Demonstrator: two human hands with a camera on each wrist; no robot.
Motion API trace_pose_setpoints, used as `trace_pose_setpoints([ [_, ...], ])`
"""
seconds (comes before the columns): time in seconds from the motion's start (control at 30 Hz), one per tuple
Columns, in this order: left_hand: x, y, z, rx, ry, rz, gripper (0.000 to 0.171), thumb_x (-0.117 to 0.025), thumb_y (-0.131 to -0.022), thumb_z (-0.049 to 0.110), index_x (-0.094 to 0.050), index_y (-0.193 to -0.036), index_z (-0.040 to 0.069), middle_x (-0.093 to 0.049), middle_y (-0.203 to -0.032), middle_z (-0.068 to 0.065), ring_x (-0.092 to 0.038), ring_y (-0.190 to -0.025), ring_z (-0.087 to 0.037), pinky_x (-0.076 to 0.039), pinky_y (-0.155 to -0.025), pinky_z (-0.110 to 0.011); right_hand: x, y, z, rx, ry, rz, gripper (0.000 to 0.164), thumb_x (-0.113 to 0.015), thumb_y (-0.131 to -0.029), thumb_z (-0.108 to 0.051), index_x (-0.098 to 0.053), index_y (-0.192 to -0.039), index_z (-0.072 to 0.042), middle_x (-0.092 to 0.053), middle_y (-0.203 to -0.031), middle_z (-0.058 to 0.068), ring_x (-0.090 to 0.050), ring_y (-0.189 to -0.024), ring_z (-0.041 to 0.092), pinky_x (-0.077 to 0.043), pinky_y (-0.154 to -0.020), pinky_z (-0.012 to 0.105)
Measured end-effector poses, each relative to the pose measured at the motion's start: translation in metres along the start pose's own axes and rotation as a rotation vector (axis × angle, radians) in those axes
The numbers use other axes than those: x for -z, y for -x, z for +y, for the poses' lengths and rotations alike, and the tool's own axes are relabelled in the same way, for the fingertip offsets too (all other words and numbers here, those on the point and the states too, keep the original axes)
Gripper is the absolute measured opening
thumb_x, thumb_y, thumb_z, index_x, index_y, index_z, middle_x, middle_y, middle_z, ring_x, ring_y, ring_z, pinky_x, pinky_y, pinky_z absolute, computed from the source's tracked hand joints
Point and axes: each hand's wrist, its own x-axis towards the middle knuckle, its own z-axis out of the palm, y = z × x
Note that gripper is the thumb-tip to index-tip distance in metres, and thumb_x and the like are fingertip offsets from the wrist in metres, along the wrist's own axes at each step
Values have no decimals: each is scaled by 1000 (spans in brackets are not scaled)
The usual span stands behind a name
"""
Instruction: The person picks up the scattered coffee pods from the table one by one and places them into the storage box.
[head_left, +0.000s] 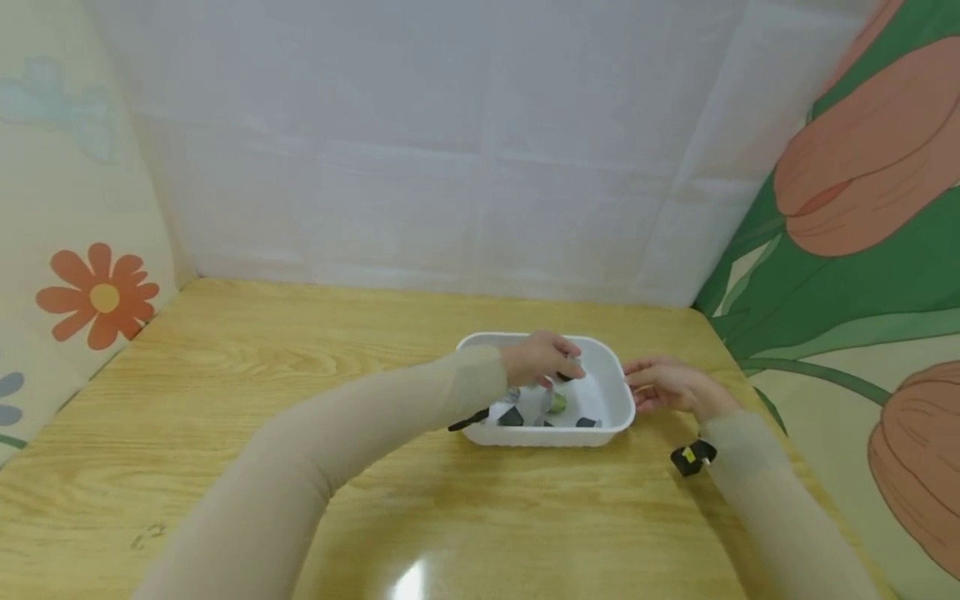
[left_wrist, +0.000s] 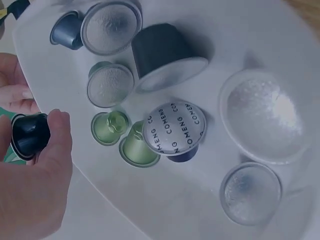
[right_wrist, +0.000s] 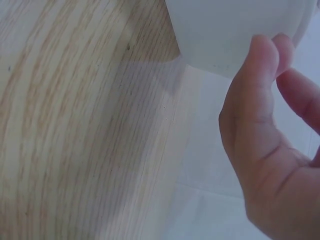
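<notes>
My left hand (head_left: 534, 360) is over a white plastic tub (head_left: 551, 436), pinching a small black coffee capsule (left_wrist: 31, 136) between thumb and fingers. Below it in the tub lie several coffee capsules: a large dark capsule (left_wrist: 162, 52), a green capsule (left_wrist: 103, 131), and a capsule with a printed lid (left_wrist: 175, 128). Some others show only their silvery lids. At the tub's right end is my right hand (head_left: 667, 387), its loosely bent fingers against the outer wall. The right wrist view shows the fingertips (right_wrist: 264, 52) beside that wall, holding no capsule.
The tub stands on a wood-grain table (head_left: 247, 358), towards its right side. A white sheet (head_left: 390, 167) hangs behind the table. Flower-patterned panels (head_left: 847, 333) flank it. Each wrist carries a black device (head_left: 692, 457).
</notes>
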Motion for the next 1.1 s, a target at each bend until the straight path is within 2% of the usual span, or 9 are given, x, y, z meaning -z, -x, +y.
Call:
trace_pose_setpoints([
  [0.17,4,-6,1,24,0,37,49,-69,-90,6,-52,-136,-1,-64,-120,-17,-58,-116,-37,-51,-91,-42,0,-2,-4,3,11,-18,21,-45,-98,0,-48,-118,5,-61,-83,6,-62,-70,14,-56,-67,26],
  [0.3,4,-11,1,40,24,51,49,-69,-90,5,-52,-136,-1,-63,-121,-18,-58,-116,-38,-50,-93,-44,-1,-3,-6,6,22,-26,17,-44,-98,0,-49,-114,3,-61,-81,5,-62,-69,14,-56,-66,25],
  [0.4,2,-12,2,56,29,64,49,-70,-89,4,-53,-135,-1,-64,-120,-18,-60,-113,-37,-52,-88,-42,-1,-4,-7,3,21,-29,15,-44,-98,0,-51,-112,1,-61,-81,6,-62,-69,14,-57,-66,26],
  [0.47,1,-13,1,60,27,66,49,-70,-89,3,-54,-135,0,-66,-118,-18,-66,-102,-32,-53,-77,-35,-2,-5,-6,-2,18,-26,15,-44,-99,0,-51,-112,1,-62,-82,6,-63,-69,14,-57,-66,26],
  [0.57,0,-12,1,55,28,52,50,-69,-89,3,-52,-136,-1,-64,-121,-18,-66,-101,-33,-55,-79,-37,-2,-6,-5,-4,19,-22,16,-44,-99,0,-51,-113,2,-62,-82,6,-63,-68,14,-57,-66,26],
  [0.63,0,-11,0,47,33,32,51,-68,-90,2,-51,-137,-2,-62,-125,-19,-64,-104,-34,-54,-85,-40,-2,-7,-5,-4,23,-22,17,-44,-99,0,-50,-114,3,-61,-82,6,-62,-69,14,-57,-66,26],
  [0.7,3,-8,1,37,50,14,51,-66,-91,2,-49,-138,-3,-59,-130,-19,-57,-116,-40,-48,-97,-48,-2,-7,-6,-2,32,-23,18,-44,-99,-1,-50,-115,4,-61,-83,6,-62,-70,14,-57,-67,26],
  [0.93,12,3,3,-16,62,27,46,-62,-95,8,-49,-137,-4,-58,-131,-20,-54,-120,-41,-46,-98,-49,0,-10,-5,-2,30,-23,16,-44,-99,0,-54,-111,1,-62,-84,6,-63,-70,15,-57,-67,28],
  [1.1,25,19,0,-63,13,34,45,-58,-98,15,-48,-138,-3,-54,-136,-18,-49,-126,-40,-44,-101,-49,0,-9,0,-2,31,-17,17,-45,-99,-1,-54,-113,3,-63,-84,6,-63,-70,15,-57,-68,29],
])
